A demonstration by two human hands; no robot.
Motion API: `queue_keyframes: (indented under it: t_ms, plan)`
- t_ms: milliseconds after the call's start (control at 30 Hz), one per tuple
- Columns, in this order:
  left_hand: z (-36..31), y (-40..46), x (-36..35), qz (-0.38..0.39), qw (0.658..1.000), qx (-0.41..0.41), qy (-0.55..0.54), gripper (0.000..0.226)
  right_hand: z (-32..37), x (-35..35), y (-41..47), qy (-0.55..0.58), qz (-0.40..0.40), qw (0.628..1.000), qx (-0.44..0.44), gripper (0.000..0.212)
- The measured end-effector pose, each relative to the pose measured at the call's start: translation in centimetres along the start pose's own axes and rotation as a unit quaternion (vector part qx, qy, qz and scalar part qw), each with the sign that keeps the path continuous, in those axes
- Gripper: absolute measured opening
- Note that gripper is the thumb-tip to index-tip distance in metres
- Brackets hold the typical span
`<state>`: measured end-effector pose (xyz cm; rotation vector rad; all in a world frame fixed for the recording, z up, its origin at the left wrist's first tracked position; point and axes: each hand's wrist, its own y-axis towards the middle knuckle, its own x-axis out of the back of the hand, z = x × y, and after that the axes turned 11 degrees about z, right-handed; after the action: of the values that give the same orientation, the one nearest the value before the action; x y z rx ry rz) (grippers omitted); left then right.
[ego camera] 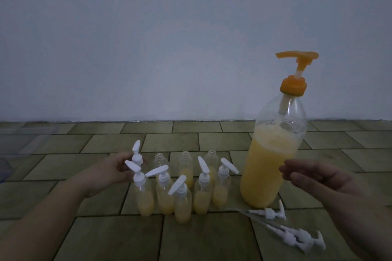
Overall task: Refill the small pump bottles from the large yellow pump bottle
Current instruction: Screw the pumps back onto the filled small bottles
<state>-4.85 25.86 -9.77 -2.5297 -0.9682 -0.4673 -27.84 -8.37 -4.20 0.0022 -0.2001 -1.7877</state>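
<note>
The large bottle [273, 165] stands on the tiled floor at right, over half full of yellow liquid, with an orange pump [297, 57] on top. Left of it stands a cluster of small clear bottles. Several carry white pumps and hold some yellow liquid, like the front one [182, 207]. Three at the back are uncapped [186, 167]. My left hand [112, 172] holds the back-left small pump bottle [136, 157] near its collar with thumb and fingers. My right hand [314, 178] hovers just right of the large bottle, fingers loosely curled, holding nothing.
Three loose white pumps with long dip tubes lie on the floor in front of the large bottle, one [267, 213] nearer it and two more [297, 237] closer to me. A plain wall [191, 38] rises behind the floor's far edge.
</note>
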Motion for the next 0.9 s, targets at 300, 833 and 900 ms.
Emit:
queue_keyframes:
  t_ms: [300,833,900]
  plan:
    - [-0.1,-0.1,-0.8,-0.008,0.997,0.035,0.069,0.035,-3.9,0.2,-0.4,-0.348,-0.025,0.932,-0.096,0.025]
    - [-11.3,4.2,-2.3,0.049,0.822,0.145,0.549,0.048,-10.1,-0.3,-2.6,-0.594,0.178,0.76,-0.196,0.04]
    - [-11.0,5.9,-3.3,0.084,0.78,0.179,0.594,0.041,-9.8,-0.3,-2.2,-0.591,0.192,0.755,-0.209,0.041]
